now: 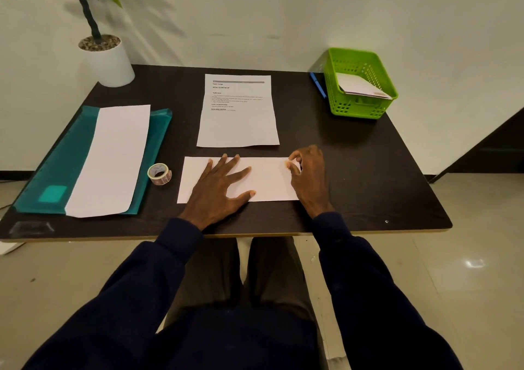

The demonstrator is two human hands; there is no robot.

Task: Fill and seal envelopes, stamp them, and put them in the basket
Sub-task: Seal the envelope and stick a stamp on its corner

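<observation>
Both arms wear long dark navy sleeves with ribbed cuffs (snug at the wrists). The hands are bare, no rings or watch showing. The trousers are dark olive-grey.

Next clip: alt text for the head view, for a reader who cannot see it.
A person's left hand lies flat on a white envelope on a dark table, while the right hand pinches at its far right corner. A tape roll sits left; a green basket with envelopes stands far right.

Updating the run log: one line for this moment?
left hand flat on envelope | right hand pinching at its right end | green basket holds envelopes
</observation>
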